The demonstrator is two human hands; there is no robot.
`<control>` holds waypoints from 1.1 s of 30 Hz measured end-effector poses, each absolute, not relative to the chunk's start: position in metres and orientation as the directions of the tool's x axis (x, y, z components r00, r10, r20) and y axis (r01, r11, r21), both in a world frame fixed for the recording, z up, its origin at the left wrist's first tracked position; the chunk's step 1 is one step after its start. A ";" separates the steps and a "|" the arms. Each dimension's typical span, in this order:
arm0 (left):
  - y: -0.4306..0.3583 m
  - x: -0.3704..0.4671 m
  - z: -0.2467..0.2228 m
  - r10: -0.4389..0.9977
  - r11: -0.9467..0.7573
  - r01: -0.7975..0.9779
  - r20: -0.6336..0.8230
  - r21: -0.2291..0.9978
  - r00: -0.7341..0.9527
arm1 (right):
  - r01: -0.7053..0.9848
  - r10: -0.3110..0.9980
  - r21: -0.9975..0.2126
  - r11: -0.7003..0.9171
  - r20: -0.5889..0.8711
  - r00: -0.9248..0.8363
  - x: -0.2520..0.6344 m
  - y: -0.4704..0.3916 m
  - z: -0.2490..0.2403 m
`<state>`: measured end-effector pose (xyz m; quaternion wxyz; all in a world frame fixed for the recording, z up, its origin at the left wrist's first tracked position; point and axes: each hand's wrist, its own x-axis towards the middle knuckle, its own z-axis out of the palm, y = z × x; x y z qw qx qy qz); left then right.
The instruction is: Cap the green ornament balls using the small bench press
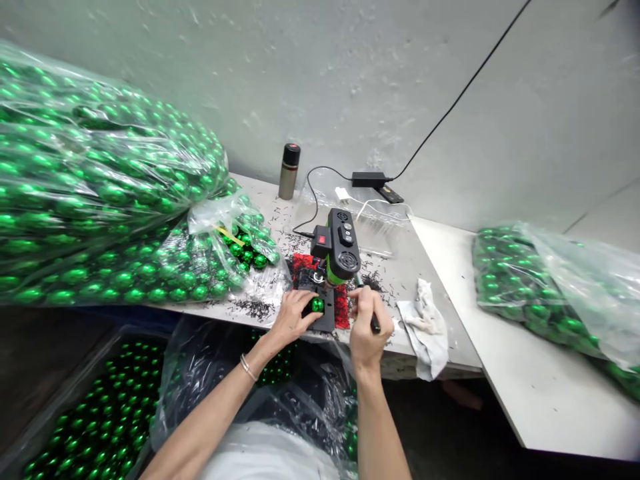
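Observation:
Between the thumb and fingers of my left hand (pixel 295 315) is a shiny green ball (pixel 317 305), resting on the dark base plate (pixel 323 323) of a small machine. My right hand (pixel 370 323) is wrapped round a black lever handle (pixel 375 325) at the machine's right side. The machine's black head (pixel 343 243), with round vents and a red switch, stands just beyond both hands. Red matting (pixel 341 307) shows under the base, strewn with small black slivers.
A huge clear bag of green balls (pixel 100 193) fills the left. A metal flask (pixel 289 171), a power adapter (pixel 369 179) and cables lie behind. A white cloth (pixel 427 330) hangs over the front edge at right. Another bag (pixel 530 287) sits far right; a crate of balls (pixel 100 413) is below.

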<state>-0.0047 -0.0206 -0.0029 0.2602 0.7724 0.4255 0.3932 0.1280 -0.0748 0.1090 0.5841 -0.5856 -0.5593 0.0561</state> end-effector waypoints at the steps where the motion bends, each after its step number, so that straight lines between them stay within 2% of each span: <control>1: -0.028 -0.010 -0.004 0.857 -0.509 0.441 0.391 0.739 0.335 | 0.591 0.732 -0.748 0.303 0.580 0.359 0.128 -0.076 0.117; 7: -0.066 -0.054 -0.008 0.877 -0.468 0.476 0.326 0.744 0.353 | 0.593 0.691 -0.735 0.330 0.616 0.378 0.123 -0.077 0.114; 9: -0.062 -0.067 -0.004 0.898 -0.438 0.514 0.331 0.737 0.290 | 0.586 0.684 -0.739 0.332 0.617 0.389 0.121 -0.077 0.108; 13: -0.024 -0.083 0.009 0.901 -0.372 0.614 0.430 0.696 0.059 | 0.581 0.684 -0.741 0.336 0.616 0.391 0.121 -0.076 0.104; 17: 0.022 -0.084 0.018 0.891 -0.260 0.784 0.453 0.563 -0.029 | 0.572 0.676 -0.731 0.373 0.636 0.372 0.123 -0.075 0.103; 19: 0.039 -0.079 0.023 0.918 -0.187 0.858 0.397 0.479 -0.022 | 0.575 0.675 -0.722 0.385 0.645 0.359 0.123 -0.075 0.103; 22: 0.053 -0.071 0.031 0.972 -0.083 0.928 0.234 0.363 -0.004 | 0.582 0.671 -0.714 0.390 0.653 0.351 0.123 -0.076 0.102; 24: 0.058 -0.069 0.038 0.991 -0.038 0.937 0.135 0.346 -0.009 | 0.584 0.671 -0.713 0.387 0.653 0.352 0.123 -0.076 0.102; 25: 0.059 -0.069 0.040 0.994 -0.030 0.924 0.111 0.381 -0.013 | 0.586 0.674 -0.714 0.385 0.651 0.350 0.123 -0.076 0.102; 26: 0.058 -0.070 0.042 0.995 -0.028 0.891 0.100 0.453 -0.019 | 0.586 0.678 -0.714 0.383 0.648 0.347 0.124 -0.076 0.102; 28: 0.053 -0.074 0.044 0.998 -0.015 0.715 0.057 0.699 -0.035 | 0.586 0.687 -0.715 0.381 0.644 0.338 0.123 -0.076 0.102; 30: 0.041 -0.077 0.043 0.998 0.070 0.352 -0.066 0.934 -0.023 | 0.581 0.687 -0.717 0.386 0.643 0.337 0.123 -0.076 0.101; 31: 0.034 -0.077 0.042 0.990 0.139 0.137 -0.141 0.981 0.003 | 0.576 0.685 -0.719 0.389 0.644 0.341 0.123 -0.076 0.101; 33: 0.017 -0.073 0.039 0.964 0.265 -0.210 -0.254 0.941 0.078 | 0.567 0.680 -0.725 0.392 0.643 0.352 0.123 -0.076 0.100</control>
